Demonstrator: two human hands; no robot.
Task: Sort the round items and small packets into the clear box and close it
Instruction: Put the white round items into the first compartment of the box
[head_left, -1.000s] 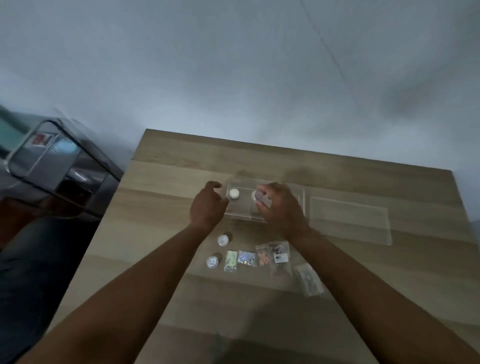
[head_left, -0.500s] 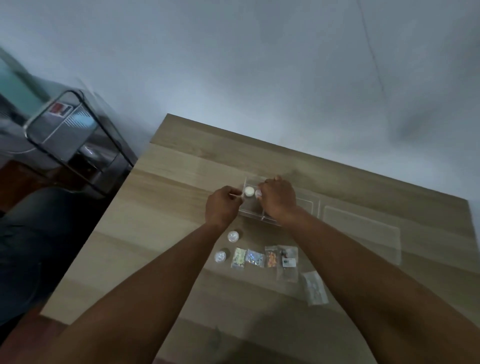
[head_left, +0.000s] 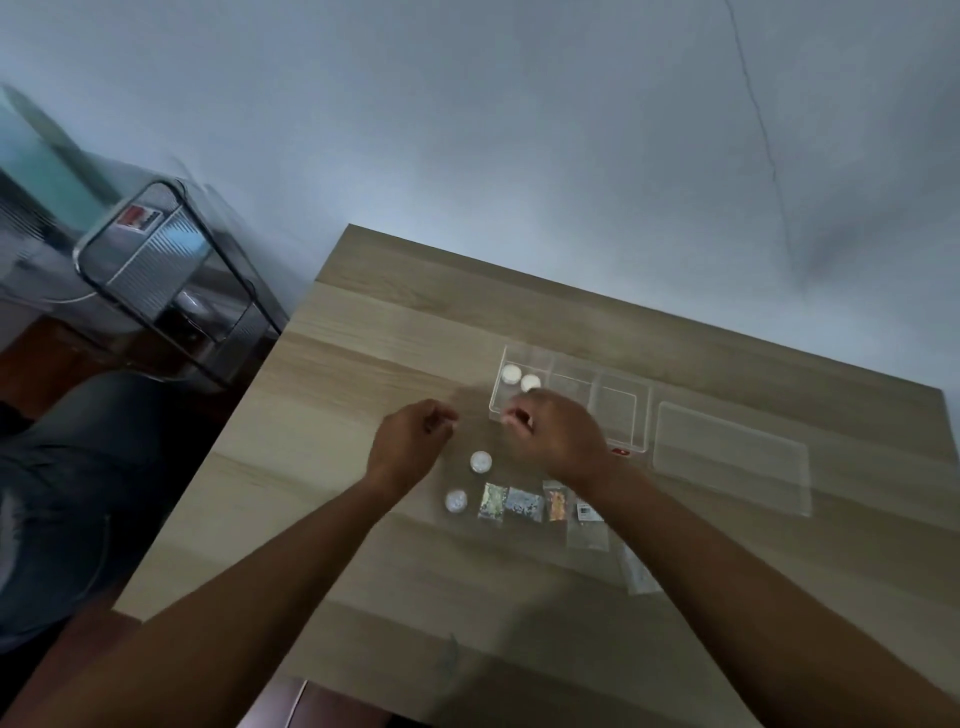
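The head camera, our only view, looks down on a wooden table (head_left: 363, 364) where the clear box (head_left: 618, 400) stands open, its flat lid (head_left: 727, 457) lying just to its right; two white round items, one (head_left: 511, 373) and the other (head_left: 530, 383) touching or nearly so, sit in the box's left compartment, while the other compartments look empty; half a second ago our right hand was over that compartment and our left hand was at the box's left wall, and now both have drawn back toward us, which we read as the second round item having just been dropped in; our right hand (head_left: 558, 436) hovers at the near edge of the box with fingers loosely curled and, as far as we can tell, nothing in them; our left hand (head_left: 410, 447) hangs well left of the box, fingers half closed and apparently empty too, though blur makes us less than sure; two more round items wait on the table, one (head_left: 481, 461) between our hands and one (head_left: 456, 501) nearer us; beside them lies a row of small packets (head_left: 511, 501), partly hidden under our right wrist; so we judge the sorting about a quarter done, with the lid not yet on.
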